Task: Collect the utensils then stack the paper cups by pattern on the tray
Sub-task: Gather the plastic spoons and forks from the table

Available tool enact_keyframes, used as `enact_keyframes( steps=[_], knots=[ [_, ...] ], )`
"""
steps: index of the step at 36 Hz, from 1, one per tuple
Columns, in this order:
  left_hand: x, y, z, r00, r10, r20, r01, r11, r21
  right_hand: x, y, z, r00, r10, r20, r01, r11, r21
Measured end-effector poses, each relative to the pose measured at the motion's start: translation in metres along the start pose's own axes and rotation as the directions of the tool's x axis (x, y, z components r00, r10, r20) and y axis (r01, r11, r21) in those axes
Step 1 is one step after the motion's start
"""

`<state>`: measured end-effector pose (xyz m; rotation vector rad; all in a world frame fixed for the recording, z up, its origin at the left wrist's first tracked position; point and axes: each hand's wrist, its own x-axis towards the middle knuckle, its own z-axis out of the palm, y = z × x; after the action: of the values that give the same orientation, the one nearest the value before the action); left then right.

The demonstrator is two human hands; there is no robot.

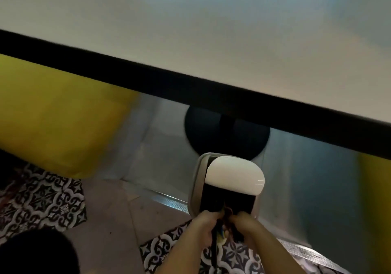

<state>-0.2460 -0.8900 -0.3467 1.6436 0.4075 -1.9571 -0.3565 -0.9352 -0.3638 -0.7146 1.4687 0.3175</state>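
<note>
Head view: we gripped tray (195, 180) near edge, left hand (208, 224) and right hand (243, 223) clamped together, apparently carrying it below worktop (190, 30); cups, utensils unseen.

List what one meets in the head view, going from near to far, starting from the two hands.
Left hand and right hand side by side, both gripping something dark → white-and-black device → round black table base → black table edge → pale tabletop.
</note>
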Motion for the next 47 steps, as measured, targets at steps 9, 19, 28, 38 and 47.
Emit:
enact_keyframes(
  steps=[9, 19, 28, 38, 47],
  knots=[
    [0.018, 0.018, 0.011, 1.0, -0.003, -0.014, 0.0, 0.981, -0.193, 0.01, -0.014, 0.004, 1.0, 0.002, -0.03, 0.006, 0.964, 0.266],
    [0.006, 0.008, 0.019, 0.966, 0.103, -0.237, -0.166, 0.951, -0.262, -0.015, -0.018, 0.007, 0.99, -0.108, -0.087, 0.133, 0.918, 0.374],
    [-0.058, -0.018, 0.007, 0.872, 0.423, -0.246, -0.344, 0.888, 0.306, -0.074, -0.027, 0.014, 0.97, -0.216, -0.111, 0.219, 0.976, 0.011],
    [-0.207, -0.022, -0.051, 0.618, 0.682, -0.391, -0.23, 0.632, 0.74, -0.207, -0.071, 0.068, 0.777, -0.617, 0.124, 0.564, 0.595, -0.573],
    [-0.35, -0.029, -0.096, 0.242, 0.872, -0.426, -0.259, 0.481, 0.837, -0.317, -0.109, 0.145, 0.61, -0.668, 0.425, 0.656, 0.126, -0.744]
  ],
)
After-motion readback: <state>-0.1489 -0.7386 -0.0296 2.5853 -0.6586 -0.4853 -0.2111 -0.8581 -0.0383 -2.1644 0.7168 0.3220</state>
